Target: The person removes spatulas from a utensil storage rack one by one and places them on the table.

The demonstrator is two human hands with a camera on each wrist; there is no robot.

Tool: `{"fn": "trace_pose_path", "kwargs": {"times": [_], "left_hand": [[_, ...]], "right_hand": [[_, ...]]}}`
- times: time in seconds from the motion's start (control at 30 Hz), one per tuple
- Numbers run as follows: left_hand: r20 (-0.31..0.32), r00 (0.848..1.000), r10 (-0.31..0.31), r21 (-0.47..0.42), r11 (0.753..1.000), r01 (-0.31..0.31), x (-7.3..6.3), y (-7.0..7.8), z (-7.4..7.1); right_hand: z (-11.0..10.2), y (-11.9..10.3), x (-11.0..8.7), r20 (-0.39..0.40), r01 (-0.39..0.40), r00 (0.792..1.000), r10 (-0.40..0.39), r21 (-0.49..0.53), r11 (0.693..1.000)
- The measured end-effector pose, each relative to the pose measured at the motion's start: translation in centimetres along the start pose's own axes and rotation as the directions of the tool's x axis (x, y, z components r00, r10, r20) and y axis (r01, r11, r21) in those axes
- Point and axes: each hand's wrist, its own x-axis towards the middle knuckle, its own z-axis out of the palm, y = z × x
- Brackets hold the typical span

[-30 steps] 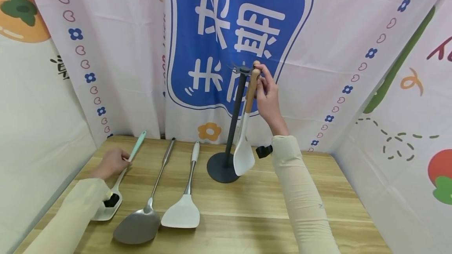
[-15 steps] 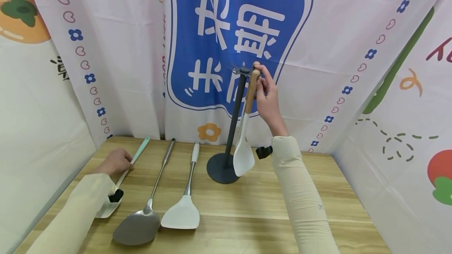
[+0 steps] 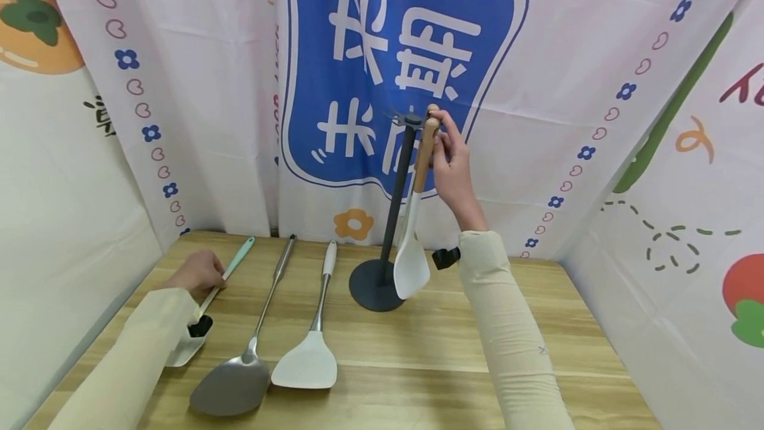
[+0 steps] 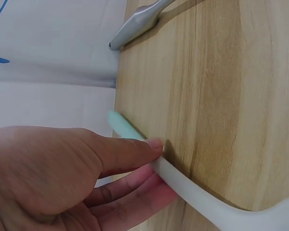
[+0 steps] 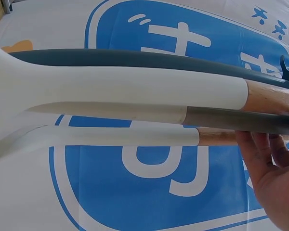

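Note:
My left hand (image 3: 193,272) pinches the handle of a white spatula with a mint-green grip (image 3: 240,257), which lies at the table's left. Thumb and fingers close around its pale shaft in the left wrist view. Several utensils hang from the dark upright rack (image 3: 398,208); a white spatula with a wooden handle (image 3: 412,265) is frontmost. At the rack's top, my right hand (image 3: 453,168) is up among the handles. Seen from the right wrist, its fingertips hold a grey-handled utensil (image 5: 221,118) between two wooden-handled ones. The thumb is hidden there.
A steel wok turner (image 3: 233,385) and a white turner with a steel shaft (image 3: 306,360) lie side by side on the wooden table (image 3: 477,363). The rack's round base (image 3: 375,287) stands near the back edge, before a printed curtain (image 3: 537,52).
My left hand has shifted slightly right with the mint-gripped spatula, whose grip end has come nearer and to the right while its head moved a little farther away. The right hand has stayed in place.

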Motion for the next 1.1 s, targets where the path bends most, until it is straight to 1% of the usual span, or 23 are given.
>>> {"fn": "trace_pose_path", "kwargs": {"times": [0.17,0.23,0.6,0.8,0.93,1.0,1.1], "left_hand": [[0.020,0.999,-0.032,-0.014,0.999,0.032,-0.1,0.3,-0.2],[0.020,0.999,-0.038,-0.017,0.999,0.038,-0.2,0.4,-0.2],[-0.002,0.999,-0.044,-0.033,0.999,0.044,-0.2,0.3,0.0],[-0.019,1.000,-0.025,-0.038,0.999,0.025,-0.5,0.3,0.1],[-0.028,1.000,-0.013,-0.017,1.000,0.013,-0.8,0.5,0.0],[-0.034,0.999,0.006,0.024,1.000,-0.006,-0.9,0.8,-0.3],[-0.058,0.998,0.040,0.098,0.995,-0.035,-0.9,1.7,-0.9]], "right_hand": [[0.1,-2.3,-0.4,0.009,-0.006,1.000,0.006,0.001,1.000],[0.1,-2.5,-0.5,0.007,-0.005,1.000,0.005,-0.005,1.000],[0.1,-2.5,-0.5,0.007,0.011,1.000,-0.011,-0.004,1.000],[0.0,-2.3,-0.5,-0.014,0.039,0.999,-0.039,-0.016,0.999],[0.1,-2.2,-0.6,-0.027,0.049,0.998,-0.050,-0.044,0.998],[0.1,-2.2,-0.7,-0.030,0.026,0.999,-0.027,-0.048,0.999],[0.1,-2.0,-1.0,-0.028,-0.032,0.999,0.031,-0.030,0.999]]}}
